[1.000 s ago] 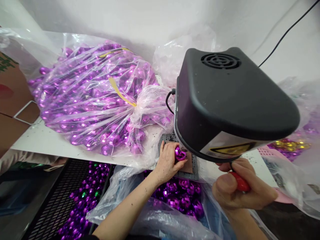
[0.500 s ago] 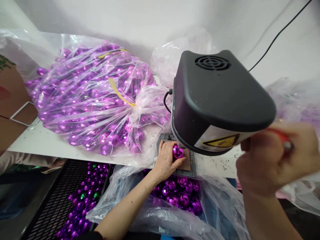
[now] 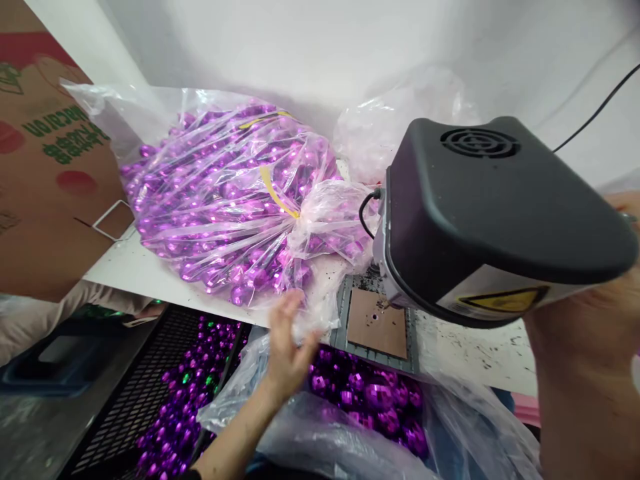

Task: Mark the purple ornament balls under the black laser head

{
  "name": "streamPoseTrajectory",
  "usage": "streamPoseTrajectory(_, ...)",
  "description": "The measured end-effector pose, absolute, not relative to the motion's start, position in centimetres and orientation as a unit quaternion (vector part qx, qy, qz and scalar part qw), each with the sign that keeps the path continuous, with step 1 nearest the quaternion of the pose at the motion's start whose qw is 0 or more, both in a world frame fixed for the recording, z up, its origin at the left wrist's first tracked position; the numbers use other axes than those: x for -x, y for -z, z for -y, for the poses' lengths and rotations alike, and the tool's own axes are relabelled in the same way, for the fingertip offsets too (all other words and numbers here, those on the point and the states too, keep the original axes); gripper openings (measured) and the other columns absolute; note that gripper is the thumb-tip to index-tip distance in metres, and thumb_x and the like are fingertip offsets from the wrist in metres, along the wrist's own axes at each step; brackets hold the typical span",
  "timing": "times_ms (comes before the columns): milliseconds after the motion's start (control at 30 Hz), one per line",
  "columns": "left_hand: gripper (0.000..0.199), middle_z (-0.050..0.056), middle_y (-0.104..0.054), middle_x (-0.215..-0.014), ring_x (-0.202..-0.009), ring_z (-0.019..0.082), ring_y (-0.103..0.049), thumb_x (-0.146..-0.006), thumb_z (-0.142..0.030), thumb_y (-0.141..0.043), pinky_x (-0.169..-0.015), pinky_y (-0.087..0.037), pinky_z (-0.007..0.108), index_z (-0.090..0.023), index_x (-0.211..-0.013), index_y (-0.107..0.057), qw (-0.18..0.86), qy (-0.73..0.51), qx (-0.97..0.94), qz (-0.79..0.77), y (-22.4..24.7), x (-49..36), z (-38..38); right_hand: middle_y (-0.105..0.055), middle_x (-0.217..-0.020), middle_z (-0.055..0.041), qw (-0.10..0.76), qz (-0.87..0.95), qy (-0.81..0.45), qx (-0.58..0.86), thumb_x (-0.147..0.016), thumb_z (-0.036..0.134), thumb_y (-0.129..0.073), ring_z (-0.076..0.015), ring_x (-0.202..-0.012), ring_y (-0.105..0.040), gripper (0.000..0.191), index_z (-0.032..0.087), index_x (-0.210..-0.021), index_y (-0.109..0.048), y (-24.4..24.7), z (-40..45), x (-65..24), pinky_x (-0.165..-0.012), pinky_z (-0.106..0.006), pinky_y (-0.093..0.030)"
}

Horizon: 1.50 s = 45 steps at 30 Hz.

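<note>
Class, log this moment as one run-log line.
left hand: open, empty, above bag of purple balls | right hand: behind black machine | brown pad: bare

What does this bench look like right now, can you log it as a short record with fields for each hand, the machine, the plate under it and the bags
left hand: open, blurred, empty, above the open bag of purple balls
right hand: raised beside the machine, mostly hidden, grip unclear
machine: black housing, vent on top, yellow warning label on its front
plate: brown pad in grey frame, nothing on it
tied bag: clear plastic, full of purple balls, lying on the white table
crate: black mesh, purple and green balls inside
cardboard box: at left
</note>
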<state>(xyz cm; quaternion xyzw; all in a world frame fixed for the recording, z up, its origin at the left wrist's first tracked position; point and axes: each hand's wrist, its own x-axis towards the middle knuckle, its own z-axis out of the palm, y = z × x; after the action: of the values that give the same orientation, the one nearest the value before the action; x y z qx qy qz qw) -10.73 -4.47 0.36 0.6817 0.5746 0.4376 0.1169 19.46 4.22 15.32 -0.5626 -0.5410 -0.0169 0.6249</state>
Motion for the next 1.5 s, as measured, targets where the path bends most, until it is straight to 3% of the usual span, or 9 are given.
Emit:
streamPoseTrajectory(100, 0.065, 0.022, -0.036, -0.158, -0.151, 0.036, -0.029, -0.101, -0.053, -0.049, -0.125, -0.020, 0.061, -0.016, -0.153, -0.039, -0.082, -0.508, -0.476, -0.714, 0.7, 15.2, -0.8, -0.039, -0.064, 0.0033, 0.636, 0.537, 0.014, 0.554, -0.088, 0.034, -0.056, -0.0031, -0.061, -0.035, 0.023, 0.014, -0.076, -0.056, -15.3, -4.4, -19.2, -0.065, -0.025, -0.029)
streamPoseTrajectory(200, 0.070, 0.025, -0.037, -0.158, -0.153, 0.036, -0.027, -0.103, -0.058, -0.034, -0.126, -0.018, 0.059, -0.008, -0.152, -0.039, -0.057, -0.510, -0.451, -0.731, 2.1, 16.8, -4.7, -0.038, -0.062, 0.0034, 0.650, 0.528, 0.015, 0.546, -0.086, 0.036, -0.056, -0.0034, -0.061, -0.034, 0.026, 0.014, -0.073, -0.053, -15.5, -4.5, -18.8, -0.065, -0.025, -0.030)
streamPoseTrajectory(433, 0.064, 0.019, -0.053, -0.151, -0.142, 0.031, -0.049, -0.103, -0.056, -0.032, -0.118, -0.038, 0.053, -0.014, -0.150, -0.045, 0.138, -0.411, -0.661, -0.612, 5.1, 15.0, -4.3, -0.046, -0.065, 0.0021, 0.648, 0.512, 0.024, 0.563, -0.084, 0.034, -0.055, -0.0044, -0.062, -0.039, 0.022, 0.014, -0.074, -0.056, -15.6, -4.6, -18.6, -0.064, -0.026, -0.028)
streamPoseTrajectory(700, 0.031, 0.013, -0.063, -0.126, -0.125, 0.025, -0.057, -0.103, -0.033, -0.049, -0.111, -0.045, 0.045, -0.019, -0.130, -0.058, -0.041, -0.513, -0.641, -0.570, -0.3, 10.7, -2.5, -0.043, -0.065, 0.0023, 0.632, 0.522, 0.007, 0.573, -0.089, 0.035, -0.055, -0.0042, -0.062, -0.037, 0.024, 0.016, -0.076, -0.055, -15.6, -4.2, -18.8, -0.064, -0.025, -0.027)
streamPoseTrajectory(833, 0.026, 0.012, -0.064, -0.128, -0.124, 0.025, -0.059, -0.102, -0.020, -0.046, -0.108, -0.048, 0.042, -0.018, -0.124, -0.060, 0.026, -0.335, -0.837, -0.432, -2.2, 6.5, -4.8, -0.042, -0.063, 0.0038, 0.644, 0.511, 0.008, 0.569, -0.085, 0.036, -0.059, -0.0031, -0.061, -0.036, 0.025, 0.014, -0.074, -0.055, -15.6, -4.3, -18.9, -0.062, -0.023, -0.028)
streamPoseTrajectory(967, 0.042, 0.019, -0.063, -0.129, -0.118, 0.036, -0.061, -0.092, -0.023, -0.065, -0.099, -0.049, 0.053, -0.013, -0.132, -0.055, 0.036, -0.159, -0.839, -0.519, -1.3, 6.4, -7.0, -0.042, -0.063, 0.0050, 0.639, 0.528, -0.004, 0.560, -0.084, 0.040, -0.064, -0.0021, -0.062, -0.037, 0.029, 0.014, -0.076, -0.055, -15.7, -4.3, -19.0, -0.061, -0.022, -0.029)
streamPoseTrajectory(1233, 0.051, 0.009, -0.063, -0.127, -0.114, 0.024, -0.063, -0.088, -0.036, -0.072, -0.098, -0.051, 0.039, -0.022, -0.132, -0.051, 0.403, -0.388, -0.669, -0.489, -2.4, 9.3, -4.1, -0.043, -0.061, 0.0049, 0.643, 0.538, -0.002, 0.544, -0.085, 0.044, -0.064, -0.0024, -0.060, -0.037, 0.033, 0.014, -0.074, -0.054, -15.9, -4.1, -18.7, -0.059, -0.021, -0.027)
streamPoseTrajectory(1367, 0.052, 0.005, -0.070, -0.101, -0.085, 0.019, -0.069, -0.087, -0.049, -0.072, -0.073, -0.054, 0.030, -0.020, -0.127, -0.057, 0.669, -0.406, -0.474, -0.404, -2.9, 7.4, -2.3, -0.040, -0.059, 0.0049, 0.638, 0.537, -0.007, 0.551, -0.086, 0.045, -0.061, -0.0026, -0.059, -0.035, 0.035, 0.014, -0.073, -0.052, -16.0, -4.1, -18.7, -0.058, -0.021, -0.026)
streamPoseTrajectory(1500, 0.046, 0.004, -0.068, -0.084, -0.068, 0.014, -0.067, -0.079, -0.052, -0.079, -0.059, -0.049, 0.024, -0.017, -0.105, -0.064, 0.790, -0.390, -0.318, -0.350, -2.2, 5.7, -1.7, -0.038, -0.058, 0.0044, 0.635, 0.547, -0.011, 0.546, -0.085, 0.045, -0.061, -0.0018, -0.059, -0.034, 0.035, 0.013, -0.072, -0.053, -16.4, -4.0, -18.5, -0.057, -0.018, -0.026)
